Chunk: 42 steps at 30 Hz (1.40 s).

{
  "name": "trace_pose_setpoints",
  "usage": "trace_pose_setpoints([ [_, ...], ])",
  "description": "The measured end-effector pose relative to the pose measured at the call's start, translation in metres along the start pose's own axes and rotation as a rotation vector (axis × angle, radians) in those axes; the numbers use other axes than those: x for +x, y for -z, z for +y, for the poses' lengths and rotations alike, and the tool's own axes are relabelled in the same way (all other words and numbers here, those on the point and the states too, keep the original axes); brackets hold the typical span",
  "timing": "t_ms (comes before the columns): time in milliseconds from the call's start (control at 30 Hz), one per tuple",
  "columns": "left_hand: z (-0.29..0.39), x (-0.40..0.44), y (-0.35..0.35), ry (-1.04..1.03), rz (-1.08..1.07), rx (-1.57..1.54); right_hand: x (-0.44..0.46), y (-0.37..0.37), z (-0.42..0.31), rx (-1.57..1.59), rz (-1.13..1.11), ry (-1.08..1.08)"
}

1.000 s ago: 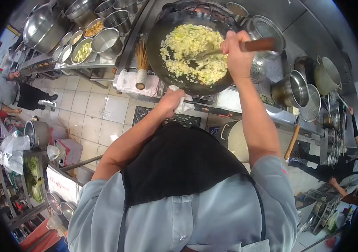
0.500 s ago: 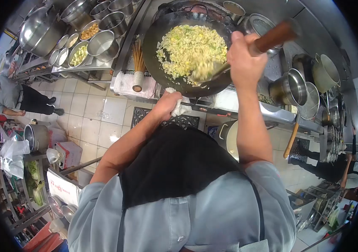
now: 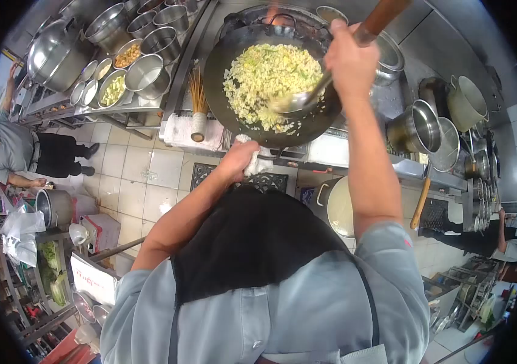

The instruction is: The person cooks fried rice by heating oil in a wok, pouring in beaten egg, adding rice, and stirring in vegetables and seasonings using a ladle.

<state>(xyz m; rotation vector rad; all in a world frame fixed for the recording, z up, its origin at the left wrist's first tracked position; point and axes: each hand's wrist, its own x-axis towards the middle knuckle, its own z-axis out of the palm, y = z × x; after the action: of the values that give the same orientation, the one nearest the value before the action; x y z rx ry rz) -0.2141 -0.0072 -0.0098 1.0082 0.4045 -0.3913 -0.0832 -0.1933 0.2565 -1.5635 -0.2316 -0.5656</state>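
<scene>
A large dark wok (image 3: pixel 215 97) holds chopped yellow, white and green food (image 3: pixel 273 76). My left hand (image 3: pixel 238 159) is closed around a white cloth (image 3: pixel 258 164) at the wok's near edge; the handle part under the cloth is hidden. Above the wok's right side, my right hand (image 3: pixel 351 60) grips a ladle (image 3: pixel 380 21) by its wooden handle. The metal bowl of the ladle is low in the food, slightly blurred. Just left of the wok, a bamboo brush (image 3: pixel 198 103) lies by a folded pink-white cloth (image 3: pixel 179 131).
Metal pots and bowls of ingredients (image 3: pixel 113 90) stand on the left counter. On the right are a steel pot (image 3: pixel 415 127), a strainer (image 3: pixel 445 145) and a lidded pot (image 3: pixel 390 54). A large pot (image 3: pixel 340 209) sits below the stove. One person (image 3: pixel 16 148) stands at far left, another (image 3: pixel 507 236) at far right.
The wok has tilted and shifted slightly, with my left hand still at its edge. My right hand has moved the ladle through the food, its handle now pointing more upward. The left person raised an arm.
</scene>
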Motion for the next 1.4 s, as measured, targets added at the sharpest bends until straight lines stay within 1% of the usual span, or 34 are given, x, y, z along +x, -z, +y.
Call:
trace_pose_setpoints([
  [33, 0.003, 0.001, -0.003, -0.005, 0.003, -0.010, 0.007, 0.003, -0.014, -0.024, 0.038, 0.002],
  [133, 0.014, -0.008, -0.009, 0.003, -0.038, -0.037, 0.027, 0.017, 0.007, 0.355, 0.054, 0.163],
  [200, 0.013, -0.011, -0.009, -0.011, -0.021, 0.002, 0.027, 0.010, 0.067, 0.430, 0.114, 0.021],
  [233, 0.011, -0.010, -0.008, -0.013, -0.017, -0.018, 0.029, 0.007, 0.084, 0.472, 0.144, -0.043],
  [267, 0.009, -0.007, -0.007, -0.020, -0.014, -0.036, 0.032, 0.008, 0.079, 0.533, 0.109, -0.136],
  [367, 0.014, -0.009, -0.012, -0.005, 0.012, -0.074, 0.036, 0.021, 0.043, 0.475, 0.073, -0.227],
  [400, 0.012, -0.008, -0.011, -0.005, 0.017, -0.063, 0.030, 0.026, 0.019, 0.377, 0.066, -0.179],
  [467, 0.014, -0.012, -0.011, 0.007, 0.032, -0.040, 0.010, 0.046, 0.003, 0.309, 0.089, -0.007],
  [500, 0.021, -0.018, -0.015, 0.015, 0.035, -0.027, 0.006, 0.052, 0.002, 0.274, 0.104, 0.079],
  [533, 0.024, -0.022, -0.018, 0.023, 0.035, -0.014, -0.001, 0.052, 0.021, 0.156, 0.147, 0.125],
  [600, 0.014, -0.013, -0.009, 0.028, -0.020, -0.038, -0.009, 0.046, 0.060, 0.332, 0.059, 0.022],
  [633, 0.015, -0.008, -0.006, 0.020, -0.049, -0.051, -0.005, 0.041, 0.062, 0.424, 0.010, -0.022],
  [667, 0.014, -0.006, 0.000, 0.049, -0.052, -0.010, 0.005, 0.044, 0.057, 0.441, 0.035, -0.070],
  [767, 0.048, -0.035, -0.024, 0.079, 0.057, 0.240, 0.028, 0.040, 0.013, 0.234, 0.165, 0.015],
  [800, 0.043, -0.029, -0.020, 0.076, 0.028, 0.183, 0.030, 0.042, 0.011, 0.271, 0.197, 0.073],
  [833, 0.033, -0.020, -0.012, 0.074, 0.002, 0.124, 0.034, 0.043, 0.026, 0.257, 0.191, 0.165],
  [900, 0.018, -0.011, -0.002, 0.060, -0.024, 0.056, 0.039, 0.040, 0.074, 0.228, 0.182, 0.345],
  [933, 0.016, -0.010, -0.002, 0.043, -0.024, 0.047, 0.033, 0.026, 0.079, 0.328, 0.125, 0.076],
  [967, 0.016, -0.008, -0.002, 0.022, -0.022, 0.039, 0.036, 0.021, 0.077, 0.362, 0.094, 0.011],
  [1033, 0.015, -0.004, 0.002, -0.008, 0.014, 0.119, 0.047, 0.007, 0.051, 0.430, 0.029, -0.120],
  [1067, 0.013, -0.003, 0.004, -0.016, 0.030, 0.161, 0.046, 0.001, 0.033, 0.375, 0.007, -0.114],
  [1133, 0.016, -0.006, 0.002, -0.027, 0.023, 0.201, 0.028, -0.012, 0.013, 0.516, -0.015, -0.001],
  [1167, 0.018, -0.009, 0.001, -0.031, 0.022, 0.219, 0.022, -0.019, 0.010, 0.585, -0.028, 0.053],
  [1200, 0.018, -0.010, 0.001, -0.018, 0.005, 0.173, 0.016, -0.027, 0.027, 0.637, -0.047, 0.125],
  [1233, 0.018, -0.011, 0.000, -0.005, -0.013, 0.127, 0.012, -0.036, 0.053, 0.499, -0.066, 0.160],
  [1267, 0.019, -0.012, -0.002, 0.004, -0.034, 0.081, 0.014, -0.042, 0.080, 0.428, -0.096, 0.102],
  [1300, 0.025, -0.019, -0.008, 0.011, -0.021, 0.100, 0.020, -0.046, 0.094, 0.359, -0.129, 0.053],
  [1367, 0.044, -0.034, -0.020, 0.010, 0.012, 0.127, 0.044, -0.044, 0.052, 0.242, -0.069, -0.111],
  [1400, 0.011, -0.003, 0.007, -0.023, 0.020, 0.163, 0.055, -0.042, 0.043, 0.124, -0.047, -0.032],
])
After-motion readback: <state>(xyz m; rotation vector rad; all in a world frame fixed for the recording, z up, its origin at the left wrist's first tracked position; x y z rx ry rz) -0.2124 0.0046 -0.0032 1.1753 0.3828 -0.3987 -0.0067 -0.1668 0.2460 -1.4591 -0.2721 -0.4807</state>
